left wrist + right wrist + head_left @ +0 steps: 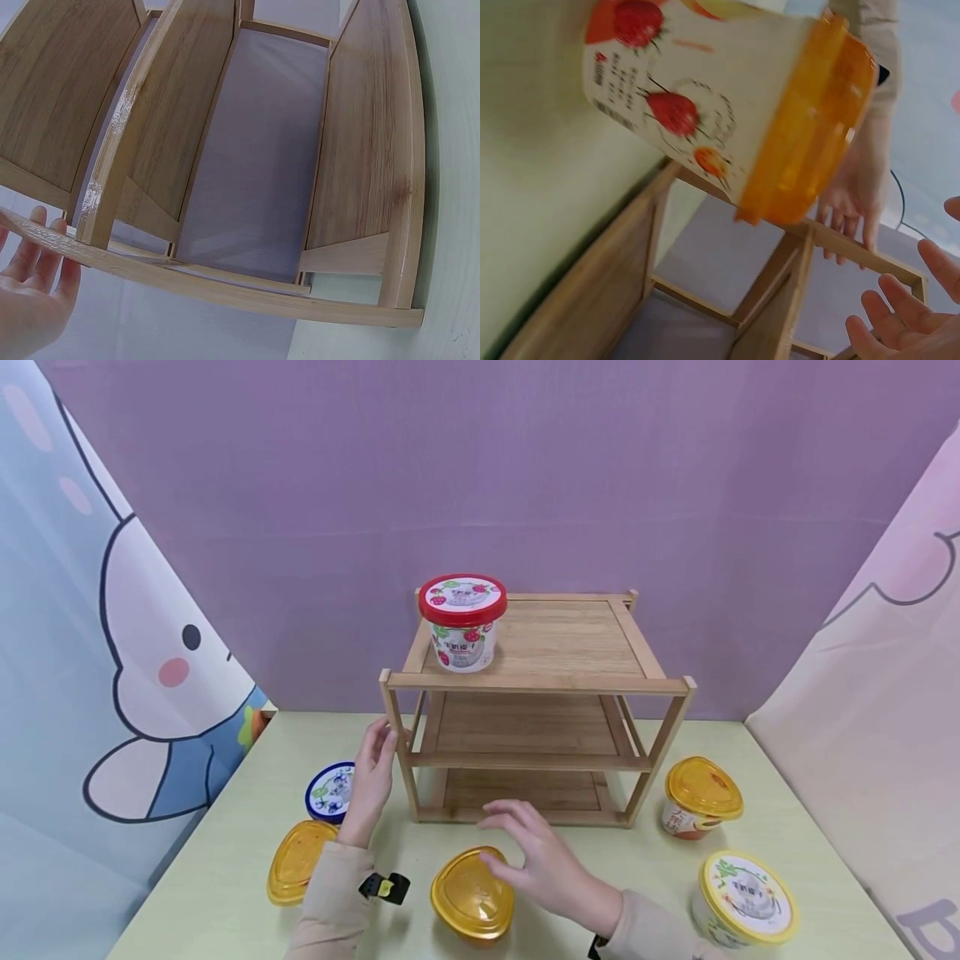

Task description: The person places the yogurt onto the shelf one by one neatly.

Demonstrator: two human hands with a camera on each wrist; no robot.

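Note:
My left hand [375, 768] holds the left front post of a three-tier wooden shelf [540, 681], fingers reaching behind it. In the left wrist view that hand [37, 300] shows at the post's edge. My right hand [543, 864], fingers spread and slightly bent, hovers beside a cup with a translucent orange lid [474, 893]. In the right wrist view this cup [705, 105] shows strawberry pictures on its side, with the fingers [892, 319] apart from it. A red-lidded tub [463, 622] stands upright at the left of the top shelf.
Left of the shelf stand a blue-lidded tub [330, 793], partly hidden by my left hand, and an orange-lidded cup [300, 860]. On the right are another orange-lidded cup [701, 797] and a yellow-lidded tub [745, 900]. A purple curtain [540, 477] hangs behind.

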